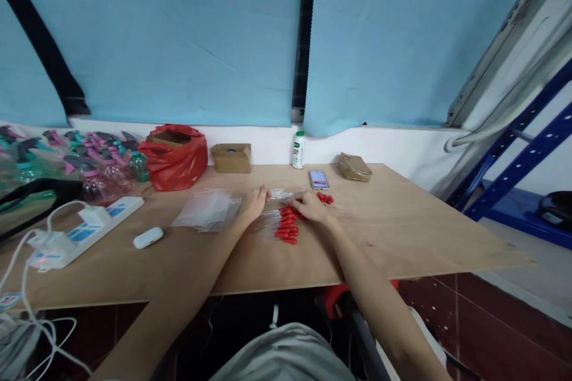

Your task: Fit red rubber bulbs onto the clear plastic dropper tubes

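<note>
Both of my arms reach out over a plywood table (402,232). My left hand (254,202) rests on the board with its fingers curled, pinching a thin clear tube whose end pokes out toward the wall. My right hand (313,207) lies palm down, fingers closed over a row of clear tubes with red caps (288,227). A few loose red caps (325,197) lie just beyond the right hand. A pile of clear plastic bags (208,209) sits left of the left hand.
Along the wall stand a red plastic bag (176,161), a small cardboard box (232,158), a white bottle (298,150), a phone (319,179) and a brown pouch (354,168). At left are spray bottles (89,158), a power strip (84,229) and a white earbud case (148,237). Blue shelving (527,161) stands right.
</note>
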### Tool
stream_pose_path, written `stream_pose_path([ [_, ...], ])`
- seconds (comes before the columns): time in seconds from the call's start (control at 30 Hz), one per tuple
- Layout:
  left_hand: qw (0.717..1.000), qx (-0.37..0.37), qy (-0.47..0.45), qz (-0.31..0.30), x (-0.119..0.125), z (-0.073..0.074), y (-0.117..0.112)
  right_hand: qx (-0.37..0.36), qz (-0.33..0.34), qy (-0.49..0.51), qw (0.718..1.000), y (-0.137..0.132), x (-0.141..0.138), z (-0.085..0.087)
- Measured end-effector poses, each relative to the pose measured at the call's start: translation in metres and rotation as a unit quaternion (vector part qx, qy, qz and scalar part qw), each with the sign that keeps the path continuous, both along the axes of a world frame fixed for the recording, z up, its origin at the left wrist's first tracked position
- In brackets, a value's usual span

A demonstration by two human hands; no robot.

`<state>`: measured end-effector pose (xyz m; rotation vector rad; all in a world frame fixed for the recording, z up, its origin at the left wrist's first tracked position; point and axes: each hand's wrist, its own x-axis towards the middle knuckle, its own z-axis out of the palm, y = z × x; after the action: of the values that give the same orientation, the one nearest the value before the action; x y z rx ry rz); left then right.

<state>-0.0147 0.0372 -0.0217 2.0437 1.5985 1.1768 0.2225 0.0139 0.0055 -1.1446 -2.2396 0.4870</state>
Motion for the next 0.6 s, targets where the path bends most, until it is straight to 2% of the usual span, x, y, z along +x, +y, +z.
stream_pose_path([
  [0.1,1.000,0.005,0.006,-0.002,0.000,-0.001,0.001,0.019,-0.018,0.009,1.000,-0.001,-0.001,0.004],
  [0.2,1.000,0.009,0.019,-0.010,0.000,0.002,-0.002,0.052,-0.079,0.011,0.995,0.004,0.004,0.006],
  [0.27,0.999,0.008,0.032,-0.016,0.000,0.004,-0.005,0.052,-0.132,-0.023,0.990,0.010,0.009,0.008],
  [0.33,0.999,0.008,0.046,-0.024,0.001,0.007,-0.009,0.020,-0.169,-0.091,0.981,0.016,0.013,0.012],
  [0.43,0.998,0.009,0.059,-0.030,0.003,0.009,-0.013,-0.010,-0.155,-0.178,0.972,0.021,0.013,0.020],
  [0.6,0.998,0.008,0.054,-0.025,0.003,0.010,-0.014,0.023,-0.118,-0.263,0.957,0.020,0.002,0.029],
])
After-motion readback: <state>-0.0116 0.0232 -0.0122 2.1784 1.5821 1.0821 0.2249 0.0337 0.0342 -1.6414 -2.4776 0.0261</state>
